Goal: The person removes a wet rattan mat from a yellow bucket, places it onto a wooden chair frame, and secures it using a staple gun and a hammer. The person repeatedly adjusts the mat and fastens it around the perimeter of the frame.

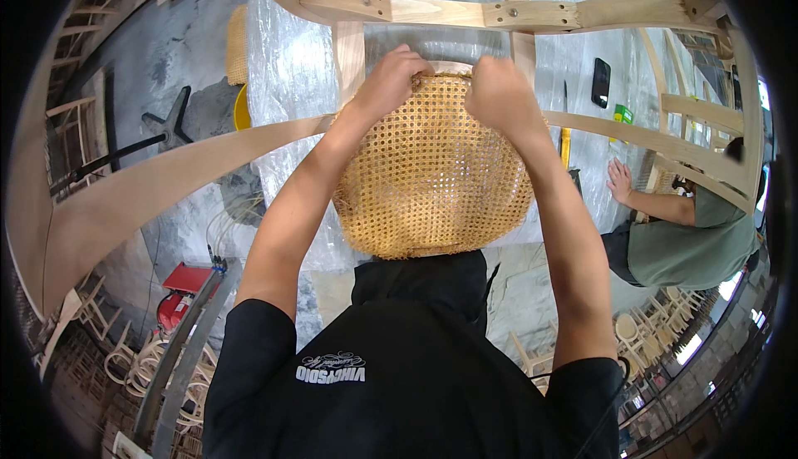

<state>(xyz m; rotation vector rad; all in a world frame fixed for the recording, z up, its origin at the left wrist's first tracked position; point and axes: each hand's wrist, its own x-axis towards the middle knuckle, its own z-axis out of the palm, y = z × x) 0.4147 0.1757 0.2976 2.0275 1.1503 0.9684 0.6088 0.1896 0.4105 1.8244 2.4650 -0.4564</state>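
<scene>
A rounded sheet of woven cane webbing (pixel 432 168) spans a pale wooden chair frame (pixel 436 12) in front of me. Its near edge looks frayed and comes close to my waist. At the far edge, my left hand (pixel 395 81) is closed, its fingers curled over the border of the cane. My right hand (pixel 503 97) forms a fist on the same border, a short way to the right. The fingertips of the right hand are hidden behind its knuckles. A curved wooden rail (pixel 241 141) runs out from under the cane on the left.
Clear plastic film (pixel 291 51) covers the table. On its right lie a black phone (pixel 601 83), a green box (pixel 622 113) and a yellow-handled tool (pixel 566 147). A co-worker (pixel 682 226) leans in at the right. A yellow round container (pixel 242 108) stands left, with wooden chair parts around.
</scene>
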